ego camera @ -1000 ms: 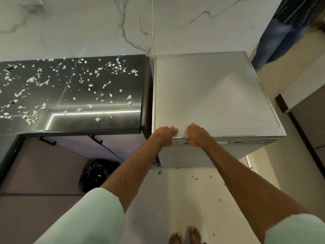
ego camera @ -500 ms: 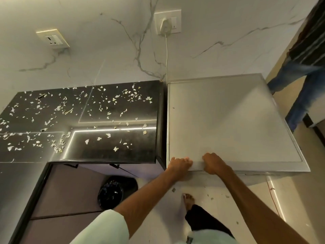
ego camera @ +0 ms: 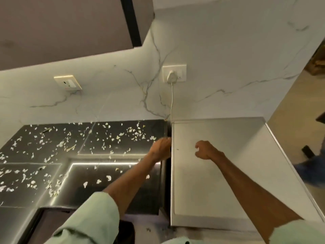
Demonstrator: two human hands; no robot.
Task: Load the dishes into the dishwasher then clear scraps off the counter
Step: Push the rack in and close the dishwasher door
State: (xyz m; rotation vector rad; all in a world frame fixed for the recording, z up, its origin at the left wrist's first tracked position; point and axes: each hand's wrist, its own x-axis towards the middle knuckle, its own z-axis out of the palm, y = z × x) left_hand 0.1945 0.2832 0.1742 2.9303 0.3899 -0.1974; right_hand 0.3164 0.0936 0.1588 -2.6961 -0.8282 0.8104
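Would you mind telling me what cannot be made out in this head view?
All in the head view.
Left hand: motion blur hides its fingers; whether it holds anything is unclear.
Dishwasher: only the top shows; its door and inside lie below, out of sight.
Person at right: blurred, cut off by the frame edge.
Scraps: too small to identify.

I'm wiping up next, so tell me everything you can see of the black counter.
The counter is glossy black, stone-like and L-shaped, set against the marbled wall. Pale scraps lie scattered over most of it, and it mirrors a light strip. Its right end lies beside the white dishwasher, where the left hand hovers; contact is unclear.
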